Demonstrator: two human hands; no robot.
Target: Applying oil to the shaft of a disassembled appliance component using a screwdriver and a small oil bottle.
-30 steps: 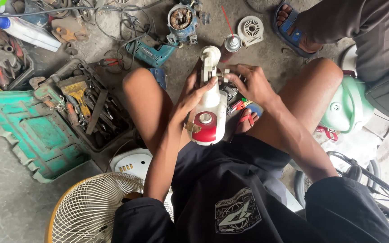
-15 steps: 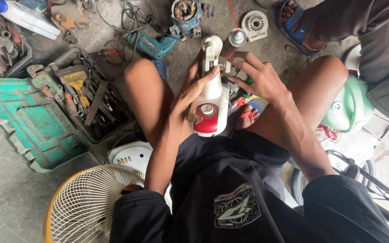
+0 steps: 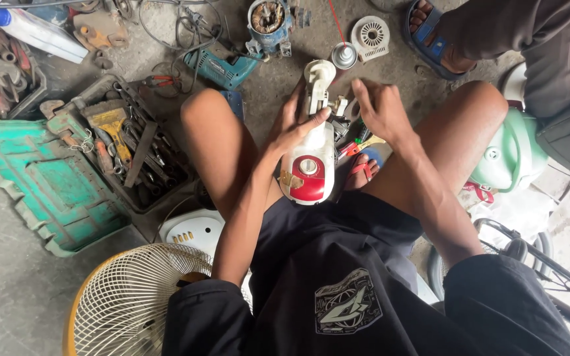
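Note:
A white and red fan housing [image 3: 310, 161] stands between my knees, its white neck pointing away from me. My left hand [image 3: 293, 125] wraps around the upper part of this housing and holds it steady. My right hand [image 3: 382, 109] is at the right side of the neck, fingers bent over small white and metal parts there; whether it grips one is hidden. Red and yellow tool handles [image 3: 357, 146] lie on the ground under my right hand.
A green toolbox lid [image 3: 28, 184] and an open tray of tools [image 3: 126, 151] lie to the left. A wire fan guard [image 3: 126, 303] sits at lower left. A teal drill [image 3: 222, 66], a motor [image 3: 268, 23], a spray can [image 3: 344, 56] lie ahead. Another person's sandalled foot [image 3: 440, 39] is upper right.
My right hand has shifted slightly up along the neck of the housing. The view has tilted a little; my left hand keeps its hold.

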